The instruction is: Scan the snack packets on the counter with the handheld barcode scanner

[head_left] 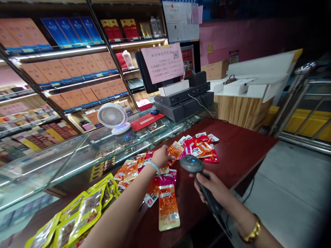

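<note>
My left hand (161,156) pinches an orange snack packet (176,150) and holds it a little above the dark red counter. In my right hand (212,186) is a grey barcode scanner (191,163), its head turned toward that packet and a blue light showing on top. Beneath my left wrist lie more packets, among them a magenta packet (168,177) and a long orange packet (169,208) nearer to me. Beyond the scanner sits a heap of red, orange and white packets (199,146). My left forearm covers part of the near pile.
Yellow-edged snack bags (85,213) lie at the near left. Along the left runs a glass display case (74,155) bearing a white fan (113,117). A monitor with a pink sign (163,63) stands behind. Metal railings (305,110) rise at the right.
</note>
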Tool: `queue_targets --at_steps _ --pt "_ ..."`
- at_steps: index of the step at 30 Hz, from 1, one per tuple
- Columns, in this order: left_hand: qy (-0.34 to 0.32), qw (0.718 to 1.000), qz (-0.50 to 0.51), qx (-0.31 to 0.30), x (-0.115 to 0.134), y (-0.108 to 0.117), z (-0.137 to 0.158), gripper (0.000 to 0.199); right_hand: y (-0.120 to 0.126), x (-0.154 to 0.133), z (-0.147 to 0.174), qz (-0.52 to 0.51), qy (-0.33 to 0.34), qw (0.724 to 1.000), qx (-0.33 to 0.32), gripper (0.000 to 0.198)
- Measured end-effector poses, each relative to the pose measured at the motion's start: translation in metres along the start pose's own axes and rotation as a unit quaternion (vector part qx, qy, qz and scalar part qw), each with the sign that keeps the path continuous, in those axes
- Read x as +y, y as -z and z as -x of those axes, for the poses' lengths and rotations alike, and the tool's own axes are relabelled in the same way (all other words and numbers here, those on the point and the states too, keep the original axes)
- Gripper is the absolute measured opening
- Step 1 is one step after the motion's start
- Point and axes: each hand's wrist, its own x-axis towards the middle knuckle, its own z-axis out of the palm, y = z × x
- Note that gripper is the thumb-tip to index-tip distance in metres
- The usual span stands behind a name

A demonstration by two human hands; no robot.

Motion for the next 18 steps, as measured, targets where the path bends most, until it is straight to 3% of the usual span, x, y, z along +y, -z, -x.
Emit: queue_targets --at_steps 4,9,14,18 --pt "-0.018 1.000 0.005 0.004 0.000 0.011 0.037 0.046 -0.010 -0.013 -0.003 -0.002 0.025 1.000 -0.009 0.049" --pt "-0.005 1.000 0.002 -0.003 -0.007 0.019 0.063 0.051 -0.019 -0.016 0.001 -0.005 0.022 1.000 -0.020 0.045" --pt "0.040 0.988 -0.136 -0.067 -0.033 0.047 0.077 0.050 -0.010 -0.002 0.012 0.008 0.007 0.999 -0.040 0.047" --pt "0.001 0.972 -0.235 0.027 -0.033 0.053 0.069 0.041 0.000 0.009 0.020 0.018 -0.006 0.999 -0.027 0.047"
